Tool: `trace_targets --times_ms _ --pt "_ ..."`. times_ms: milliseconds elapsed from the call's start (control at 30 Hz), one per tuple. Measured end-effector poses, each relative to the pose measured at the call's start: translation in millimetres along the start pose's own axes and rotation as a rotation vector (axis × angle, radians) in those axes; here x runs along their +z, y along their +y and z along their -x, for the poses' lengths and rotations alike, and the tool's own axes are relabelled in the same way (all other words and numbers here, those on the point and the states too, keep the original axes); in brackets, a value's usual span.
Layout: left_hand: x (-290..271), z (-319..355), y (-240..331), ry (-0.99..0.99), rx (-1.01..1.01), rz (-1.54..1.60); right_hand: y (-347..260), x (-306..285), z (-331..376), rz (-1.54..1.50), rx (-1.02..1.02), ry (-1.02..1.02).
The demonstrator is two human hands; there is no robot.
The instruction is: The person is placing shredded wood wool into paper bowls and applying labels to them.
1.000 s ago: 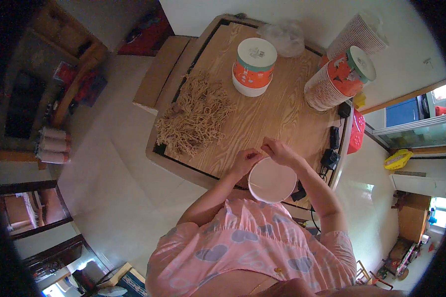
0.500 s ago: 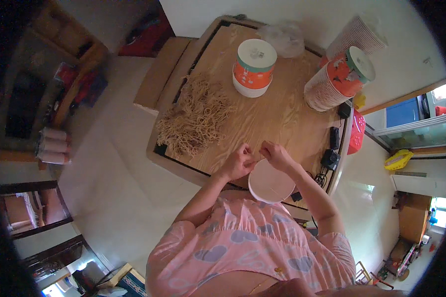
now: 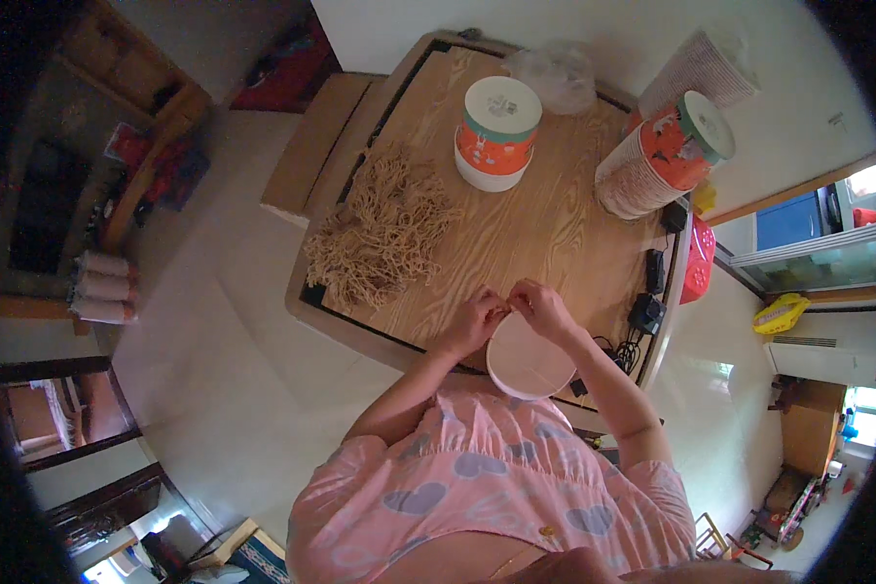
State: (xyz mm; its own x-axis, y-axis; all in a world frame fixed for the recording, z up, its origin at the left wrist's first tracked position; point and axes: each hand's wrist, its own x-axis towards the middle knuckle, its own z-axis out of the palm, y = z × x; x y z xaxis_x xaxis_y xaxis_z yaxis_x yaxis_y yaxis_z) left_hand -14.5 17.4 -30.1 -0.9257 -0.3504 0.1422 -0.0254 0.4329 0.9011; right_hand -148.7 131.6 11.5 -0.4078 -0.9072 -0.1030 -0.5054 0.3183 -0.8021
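A round white paper tub (image 3: 530,362) is at the table's near edge, against my front, its open mouth facing up. My left hand (image 3: 475,319) and my right hand (image 3: 545,310) meet at its far rim, fingers pinched together almost tip to tip. Whatever small thing lies between the left fingertips is hidden; the right fingers are closed on the rim. Beyond my left hand spreads a loose pile of tan twisted cords (image 3: 380,229). Farther back stands an orange tub with a green-edged white base (image 3: 501,127), upside down and nested over white ones.
At the right, a tilted stack of white tubs (image 3: 636,180) carries an orange one, with another pale stack (image 3: 701,73) behind. Black adapters and cables (image 3: 645,313) line the right edge. A clear plastic bag (image 3: 555,78) lies at the back; a cardboard box (image 3: 316,146) stands left.
My left hand has shifted slightly right, bringing its fingertips closer to my right hand's at the rim. The tub stays in nearly the same place.
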Motion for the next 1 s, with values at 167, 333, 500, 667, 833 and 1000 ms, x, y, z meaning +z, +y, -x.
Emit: trace_targets --times_ms 167,333,500,667,833,1000 --pt "5.3 2.2 -5.4 -0.031 -0.203 0.247 2.6 3.8 1.4 0.041 0.024 0.045" --pt "1.5 2.9 5.7 0.044 -0.060 0.109 2.4 3.8 3.8 0.091 0.082 -0.020" --pt "2.6 -1.6 3.5 0.005 -0.552 0.692 0.3 11.0 7.1 0.101 0.070 0.079" --pt "7.4 0.5 -19.3 -0.039 -0.888 1.099 -5.4 20.1 14.4 0.136 -0.001 0.226" --pt "13.4 3.7 -32.7 -0.054 -0.925 1.439 -8.4 27.2 18.5 0.226 -0.042 0.362" --pt "12.9 2.5 -24.8 0.063 -0.970 1.381 -17.1 31.0 16.6 0.180 -0.016 0.442"
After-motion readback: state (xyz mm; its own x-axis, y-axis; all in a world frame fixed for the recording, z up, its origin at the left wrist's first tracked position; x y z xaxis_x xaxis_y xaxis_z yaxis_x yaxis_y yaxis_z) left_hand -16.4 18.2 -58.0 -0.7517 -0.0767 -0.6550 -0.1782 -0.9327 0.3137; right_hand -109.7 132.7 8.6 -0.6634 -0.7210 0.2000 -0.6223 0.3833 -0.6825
